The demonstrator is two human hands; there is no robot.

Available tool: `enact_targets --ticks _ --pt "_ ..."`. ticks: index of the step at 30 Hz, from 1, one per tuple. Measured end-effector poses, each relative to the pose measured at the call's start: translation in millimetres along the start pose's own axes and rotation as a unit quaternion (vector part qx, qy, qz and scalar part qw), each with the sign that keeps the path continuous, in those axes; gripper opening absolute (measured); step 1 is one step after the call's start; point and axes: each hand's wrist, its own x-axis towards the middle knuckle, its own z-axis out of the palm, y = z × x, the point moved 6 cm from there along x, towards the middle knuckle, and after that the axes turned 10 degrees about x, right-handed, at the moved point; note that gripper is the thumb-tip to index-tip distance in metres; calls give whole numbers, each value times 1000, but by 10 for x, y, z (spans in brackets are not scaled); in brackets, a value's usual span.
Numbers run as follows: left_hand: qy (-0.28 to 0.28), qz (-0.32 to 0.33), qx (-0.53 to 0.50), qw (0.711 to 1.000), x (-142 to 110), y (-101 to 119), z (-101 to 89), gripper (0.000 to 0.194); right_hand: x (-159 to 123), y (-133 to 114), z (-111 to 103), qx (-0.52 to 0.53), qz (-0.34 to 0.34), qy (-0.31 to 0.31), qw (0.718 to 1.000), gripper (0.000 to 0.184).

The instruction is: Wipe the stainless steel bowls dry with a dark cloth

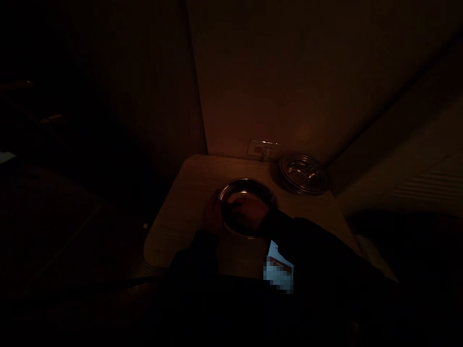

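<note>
On a small wooden table sits a round, shiny metal plate [245, 179] with a raised rim. My left hand [213, 212] is closed around its left edge, the fingers dim in the low light. Over the inside of the plate lies my right hand [252, 213], coming in from the right with its fingers bent down. A dark patch shows under those fingers, and I cannot make out what it is.
Several stacked metal plates with compartments [304, 174] stand at the table's [173, 224] back right corner. A wall socket [263, 148] is behind the table. A lit, blurred screen [280, 270] shows below my right forearm. The surroundings are very dark.
</note>
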Motion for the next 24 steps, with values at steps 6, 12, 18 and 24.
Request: enact_targets --ticks 6,12,18,24 --pt "6 7 12 1000 -21 23 -24 42 152 269 -145 -44 101 54 992 33" --pt "9 3 20 1000 -18 6 -19 44 185 252 -141 -64 125 53 989 35" --pt "22 -8 22 999 -37 33 -52 41 31 -83 -24 -44 32 -32 998 32" --pt "25 -11 15 1000 -48 45 -51 41 -203 -93 1 -38 16 -88 995 32"
